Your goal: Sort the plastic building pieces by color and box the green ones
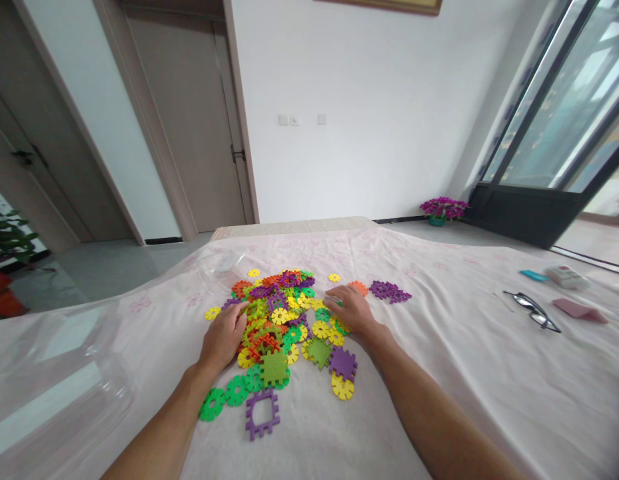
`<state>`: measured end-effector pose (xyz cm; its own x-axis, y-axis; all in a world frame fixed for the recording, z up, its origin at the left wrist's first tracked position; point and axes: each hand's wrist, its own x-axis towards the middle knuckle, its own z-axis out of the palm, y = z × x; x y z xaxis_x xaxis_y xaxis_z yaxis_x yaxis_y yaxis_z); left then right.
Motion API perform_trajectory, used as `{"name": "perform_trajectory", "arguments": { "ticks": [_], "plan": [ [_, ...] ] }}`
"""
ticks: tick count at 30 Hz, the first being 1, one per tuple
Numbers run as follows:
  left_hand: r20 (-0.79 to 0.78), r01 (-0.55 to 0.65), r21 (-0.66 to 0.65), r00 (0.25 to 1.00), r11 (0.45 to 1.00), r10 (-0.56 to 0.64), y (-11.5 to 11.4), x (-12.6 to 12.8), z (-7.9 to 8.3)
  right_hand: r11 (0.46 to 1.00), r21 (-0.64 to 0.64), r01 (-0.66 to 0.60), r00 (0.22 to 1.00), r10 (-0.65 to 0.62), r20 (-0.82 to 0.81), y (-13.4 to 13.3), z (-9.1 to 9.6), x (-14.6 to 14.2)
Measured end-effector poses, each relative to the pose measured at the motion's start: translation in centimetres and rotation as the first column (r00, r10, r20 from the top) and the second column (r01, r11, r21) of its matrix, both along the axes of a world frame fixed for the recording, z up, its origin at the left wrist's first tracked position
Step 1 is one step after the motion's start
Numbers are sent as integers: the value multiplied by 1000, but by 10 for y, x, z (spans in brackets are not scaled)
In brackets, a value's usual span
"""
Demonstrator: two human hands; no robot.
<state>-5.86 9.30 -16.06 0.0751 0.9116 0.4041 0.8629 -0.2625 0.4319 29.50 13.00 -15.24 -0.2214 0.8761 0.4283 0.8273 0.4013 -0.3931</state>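
Note:
A heap of plastic interlocking pieces in yellow, green, orange and purple lies on the cloth between my hands. At its left edge, my left hand rests with fingers stretched out against the pieces. My right hand lies over the right edge, fingers and thumb apart; a small green bit shows between them, and I cannot tell whether they touch it. Nearer me are a purple square frame piece, a light green square piece, a solid purple square piece and several green notched discs.
Clear plastic containers stand at the left. Purple pieces joined together lie right of my right hand. Glasses, a pink cloth and a small white box lie far right on the pale tablecloth.

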Motion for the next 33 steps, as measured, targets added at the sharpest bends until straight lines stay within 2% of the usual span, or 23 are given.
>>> {"name": "perform_trajectory", "arguments": {
  "ticks": [3, 7, 14, 20, 24, 27, 29, 33],
  "plan": [
    [1, -4, 3, 1000, 1000, 4, 1, -1, -1, 997, -79, -20, 997, 26, 75, -4, 0, -9],
    [6, -12, 8, 1000, 1000, 12, 1, -1, -3, 994, -98, -58, 995, 65, 78, -2, 1, -8],
    [9, -2, 14, 1000, 1000, 2, 1, -1, -3, 986, -165, -24, 996, 11, -84, 6, -3, -4],
    [11, -1, 8, 1000, 1000, 1, 1, -1, -4, 965, -253, -72, 952, -9, -305, 3, 0, -7],
    [11, -4, 9, 1000, 1000, 4, 0, -1, -1, 954, -253, -162, 935, 66, -349, 1, 3, -6],
    [11, -2, 3, 1000, 1000, 2, -1, 0, 1, 916, -316, -246, 916, 113, -384, 2, 1, -4],
    [7, -6, -1, 1000, 1000, 6, -2, 1, 1, 898, -365, -245, 911, 84, -404, 4, 0, -3],
    [2, -8, -3, 1000, 1000, 8, -1, 1, 1, 906, -384, -177, 909, 1, -418, 4, -2, -4]
  ]
}}
